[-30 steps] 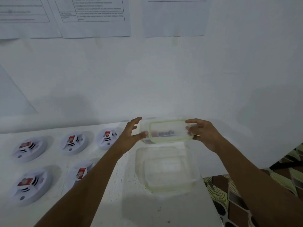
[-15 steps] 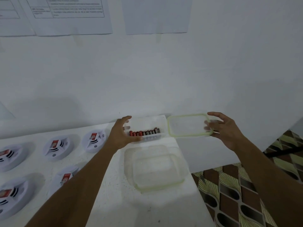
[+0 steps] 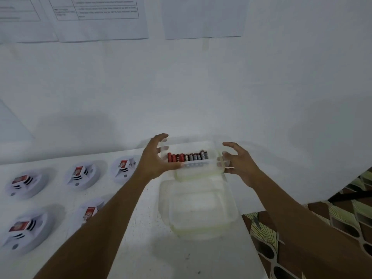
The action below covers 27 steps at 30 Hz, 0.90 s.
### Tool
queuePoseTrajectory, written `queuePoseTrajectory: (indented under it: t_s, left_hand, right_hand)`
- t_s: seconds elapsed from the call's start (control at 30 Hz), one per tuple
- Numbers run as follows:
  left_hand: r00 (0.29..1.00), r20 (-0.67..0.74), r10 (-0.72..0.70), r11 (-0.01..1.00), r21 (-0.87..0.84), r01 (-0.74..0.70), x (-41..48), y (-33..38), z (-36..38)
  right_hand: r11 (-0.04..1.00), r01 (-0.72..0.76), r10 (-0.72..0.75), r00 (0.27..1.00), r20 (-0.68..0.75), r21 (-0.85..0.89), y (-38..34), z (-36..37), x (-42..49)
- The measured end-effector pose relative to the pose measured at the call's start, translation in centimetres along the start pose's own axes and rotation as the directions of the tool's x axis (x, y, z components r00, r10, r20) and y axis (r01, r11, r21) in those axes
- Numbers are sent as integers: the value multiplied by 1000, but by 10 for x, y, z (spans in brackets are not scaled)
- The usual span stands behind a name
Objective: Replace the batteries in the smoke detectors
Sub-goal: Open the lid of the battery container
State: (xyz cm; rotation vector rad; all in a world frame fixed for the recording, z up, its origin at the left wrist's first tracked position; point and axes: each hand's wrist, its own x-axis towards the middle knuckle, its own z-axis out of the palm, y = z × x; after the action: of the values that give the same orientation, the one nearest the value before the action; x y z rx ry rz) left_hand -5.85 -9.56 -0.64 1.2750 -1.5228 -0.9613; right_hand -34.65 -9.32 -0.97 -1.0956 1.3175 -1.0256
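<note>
The box of batteries [image 3: 189,146] lies between the hands, left hand [image 3: 155,158] gripping its end, right hand [image 3: 239,164] pinching the lid [image 3: 199,175] against it. Earlier the lid was farther right.

Two bare forearms show: the left forearm [image 3: 104,218] on the left, the right forearm [image 3: 291,218] on the right, both uncovered from wrist to the near edge of view. The left hand [image 3: 155,160] and right hand [image 3: 239,164] are bare too, with slender fingers; finer detail is blurred.
</note>
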Motion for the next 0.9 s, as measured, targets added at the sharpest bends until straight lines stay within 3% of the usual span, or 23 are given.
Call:
queuePoseTrajectory:
  t_s: [0.17,0.3,0.5,0.73,0.9]
  left_hand:
    - [1000,27,-9,995,101,6,-1,-6,18]
    - [997,45,-68,992,113,63,-8,-13,25]
    - [984,115,-139,989,-26,143,-21,-18,19]
    - [976,153,-158,985,96,144,-18,-20,23]
    - [978,113,-177,984,54,172,-18,-27,15]
  right_hand:
    - [968,9,-30,996,-81,-251,-4,-6,3]
    - [977,25,-28,1000,-9,-214,1,-20,-10]
    - [973,92,-77,994,78,-211,10,-14,-14]
    - [987,84,-75,994,74,-139,15,-6,-9]
    - [984,84,-71,994,88,-154,12,1,-6]
